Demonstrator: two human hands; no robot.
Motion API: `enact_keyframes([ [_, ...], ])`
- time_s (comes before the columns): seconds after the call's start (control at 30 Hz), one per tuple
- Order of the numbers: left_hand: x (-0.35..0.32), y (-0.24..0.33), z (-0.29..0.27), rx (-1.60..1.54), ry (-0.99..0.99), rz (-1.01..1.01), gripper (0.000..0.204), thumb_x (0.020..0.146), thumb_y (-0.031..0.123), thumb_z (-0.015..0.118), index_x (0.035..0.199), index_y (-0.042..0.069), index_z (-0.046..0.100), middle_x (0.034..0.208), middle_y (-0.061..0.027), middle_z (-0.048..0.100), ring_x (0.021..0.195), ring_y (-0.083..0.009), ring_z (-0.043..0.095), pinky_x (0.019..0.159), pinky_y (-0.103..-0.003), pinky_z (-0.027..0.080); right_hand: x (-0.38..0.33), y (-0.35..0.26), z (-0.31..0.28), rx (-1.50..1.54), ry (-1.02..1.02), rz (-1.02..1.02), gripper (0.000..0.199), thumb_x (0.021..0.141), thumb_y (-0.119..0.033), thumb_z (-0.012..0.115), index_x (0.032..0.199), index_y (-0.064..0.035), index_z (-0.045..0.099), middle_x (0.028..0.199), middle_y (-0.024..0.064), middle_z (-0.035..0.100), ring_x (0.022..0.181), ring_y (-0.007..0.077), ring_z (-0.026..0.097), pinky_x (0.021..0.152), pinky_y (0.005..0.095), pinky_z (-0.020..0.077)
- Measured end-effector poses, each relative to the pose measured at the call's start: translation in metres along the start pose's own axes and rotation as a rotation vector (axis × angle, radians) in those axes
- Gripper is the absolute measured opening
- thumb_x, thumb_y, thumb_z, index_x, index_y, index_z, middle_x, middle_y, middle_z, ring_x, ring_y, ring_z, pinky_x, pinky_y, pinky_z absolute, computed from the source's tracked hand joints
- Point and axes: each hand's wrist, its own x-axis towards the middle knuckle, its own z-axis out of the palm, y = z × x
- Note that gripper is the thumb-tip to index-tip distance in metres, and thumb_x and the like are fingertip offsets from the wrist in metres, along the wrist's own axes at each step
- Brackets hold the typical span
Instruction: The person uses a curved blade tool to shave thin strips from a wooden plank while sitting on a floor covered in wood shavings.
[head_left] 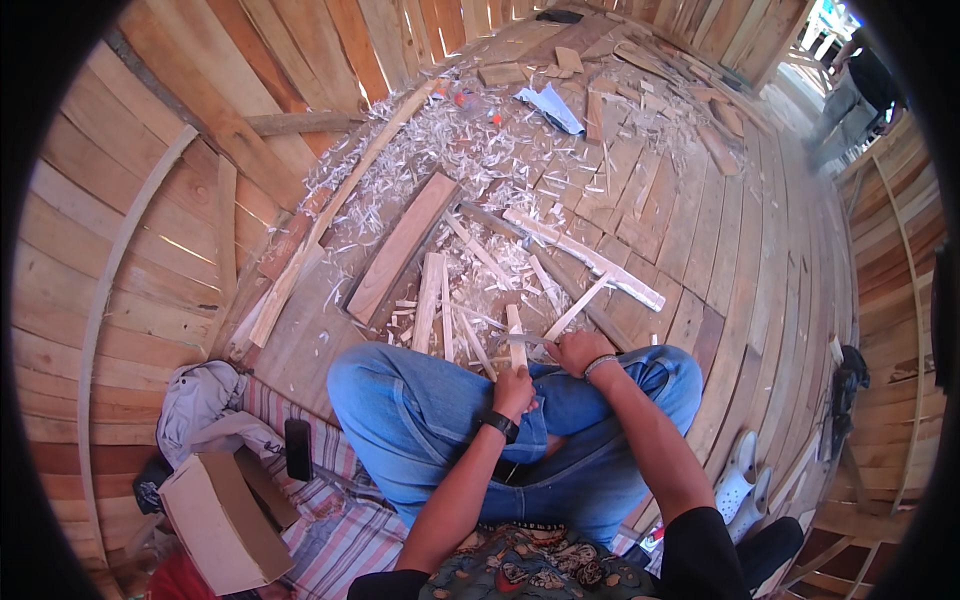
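I sit cross-legged, and my left hand [515,392] is closed around the lower end of a pale wooden stick [515,325]. The stick points away from me above my blue jeans. In my right hand [580,352], just to the right, is a knife; its thin blade [527,339] lies across the stick, and its handle is hidden by my fingers. Before my knees lie several cut wood strips [428,300] among curled shavings. A thin strip [577,306] leans on a longer pale batten [590,258] beyond my right hand.
A thick reddish board [403,248] and a long batten [340,205] lie at the left. Shavings [400,145] cover the far floor around a blue sheet [550,108]. Near my left are a cardboard box [215,525] and phone [298,449]; pale clogs [738,472] sit right. A person [865,85] stands far right.
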Motion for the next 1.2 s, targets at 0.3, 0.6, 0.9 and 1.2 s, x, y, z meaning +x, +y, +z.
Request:
enact_keyframes([
  [0.3,0.001,-0.001,0.001,0.009,-0.002,-0.04,0.038,0.096,0.024,0.041,0.069,-0.002,0.049,0.051,-0.0084,0.049,0.036,-0.0194,0.051,0.031,-0.031,0.038,0.003,-0.004,0.005,-0.054,0.034,0.011,0.053,0.092,-0.047,0.041,0.082,-0.0032,0.068,0.081,0.0189,0.067,0.078,0.0342,0.066,0.07,0.0453,0.0519],
  [0.6,0.011,-0.008,0.001,-0.04,0.005,-0.06,0.029,0.095,0.027,0.043,0.08,0.003,0.048,0.053,-0.0049,0.047,0.035,-0.0157,0.045,0.031,-0.029,0.035,0.005,-0.01,0.02,-0.095,0.226,0.046,0.051,0.09,-0.05,0.044,0.082,-0.0052,0.067,0.072,0.015,0.067,0.069,0.0306,0.067,0.062,0.0419,0.0528],
  [0.9,0.01,-0.001,0.001,-0.075,0.012,-0.04,0.03,0.095,0.028,0.042,0.079,0.003,0.048,0.052,-0.0041,0.047,0.034,-0.0157,0.044,0.031,-0.029,0.033,0.002,-0.008,0.014,-0.071,0.274,0.063,0.052,0.09,-0.052,0.044,0.083,-0.0057,0.066,0.071,0.0157,0.066,0.067,0.0318,0.066,0.059,0.0431,0.0526],
  [1.2,0.006,-0.007,-0.009,-0.116,-0.092,-0.035,0.032,0.096,0.03,0.041,0.079,0.004,0.048,0.053,-0.0037,0.047,0.034,-0.0158,0.045,0.031,-0.029,0.034,0.01,-0.002,-0.02,0.209,0.505,0.456,0.05,0.091,-0.049,0.043,0.088,-0.004,0.064,0.076,0.0197,0.066,0.074,0.0353,0.066,0.066,0.0458,0.052],
])
